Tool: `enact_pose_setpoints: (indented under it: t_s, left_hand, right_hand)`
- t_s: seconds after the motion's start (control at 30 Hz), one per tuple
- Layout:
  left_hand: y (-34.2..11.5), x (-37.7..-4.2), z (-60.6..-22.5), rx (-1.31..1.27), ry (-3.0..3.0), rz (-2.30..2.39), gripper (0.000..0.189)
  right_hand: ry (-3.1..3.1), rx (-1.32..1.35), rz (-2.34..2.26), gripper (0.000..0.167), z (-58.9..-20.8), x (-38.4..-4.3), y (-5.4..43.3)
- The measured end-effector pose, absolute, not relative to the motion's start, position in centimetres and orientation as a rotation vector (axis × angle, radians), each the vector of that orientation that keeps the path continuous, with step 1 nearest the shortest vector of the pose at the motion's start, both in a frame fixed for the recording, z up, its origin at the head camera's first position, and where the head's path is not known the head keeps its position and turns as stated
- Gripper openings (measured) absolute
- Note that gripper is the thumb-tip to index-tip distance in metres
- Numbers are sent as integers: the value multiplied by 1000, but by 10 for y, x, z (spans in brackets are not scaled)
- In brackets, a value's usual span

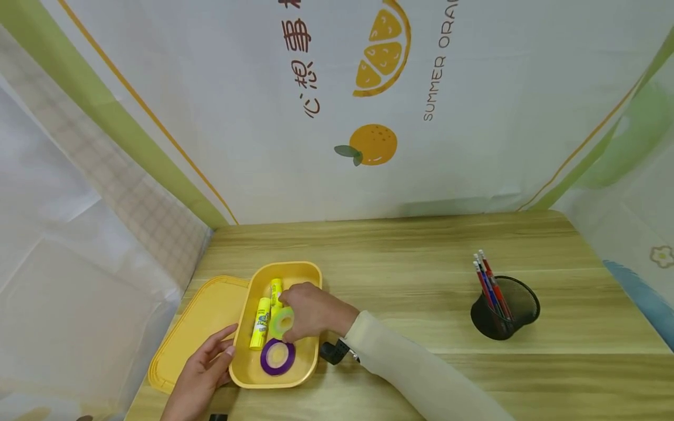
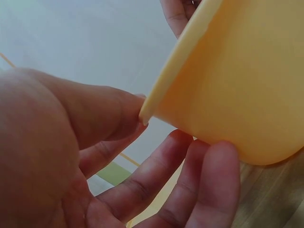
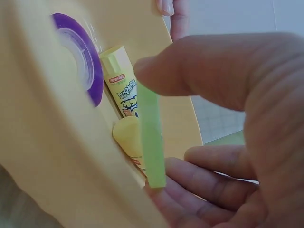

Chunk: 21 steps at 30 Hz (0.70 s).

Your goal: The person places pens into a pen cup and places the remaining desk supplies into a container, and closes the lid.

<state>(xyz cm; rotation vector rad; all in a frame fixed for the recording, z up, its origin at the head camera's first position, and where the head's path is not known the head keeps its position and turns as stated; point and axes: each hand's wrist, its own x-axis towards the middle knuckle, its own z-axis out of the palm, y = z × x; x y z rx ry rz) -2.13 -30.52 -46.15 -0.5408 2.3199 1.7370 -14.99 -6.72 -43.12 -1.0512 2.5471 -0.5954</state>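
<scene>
A yellow plastic box (image 1: pixel 239 374) stands on the table, with two yellow glue sticks (image 1: pixel 260 324) and a purple tape roll (image 1: pixel 278 356) inside. My right hand (image 1: pixel 316 313) reaches into the box and pinches a light-green tape roll (image 1: pixel 282 321) between thumb and fingers; the right wrist view shows this green roll (image 3: pixel 152 137) edge-on above the glue sticks (image 3: pixel 118 76). My left hand (image 1: pixel 202 368) is at the box's left wall, thumb at the rim and fingertips against the outer side, as the box (image 2: pixel 228 85) shows in the left wrist view.
A yellow lid (image 1: pixel 205 327) lies flat on the wooden table (image 1: pixel 395 275), left of the box and partly behind it. At the right stands a black mesh pen holder (image 1: pixel 505 310) with several pens (image 1: pixel 489 286). A printed white cloth (image 1: pixel 253 146) hangs behind the table.
</scene>
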Motion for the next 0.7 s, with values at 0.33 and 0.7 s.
enact_pose_setpoints:
  t_s: [0.33,0.7]
  left_hand:
    - [-306,-21,-464,-548,2330,1721,51]
    - [-306,-21,-464,-535,2323,1745,51]
  right_hand:
    - [2537,-1073,-596,68,-432,-150,-68]
    - [2549,-1103,-585,59,-434,-150,-67]
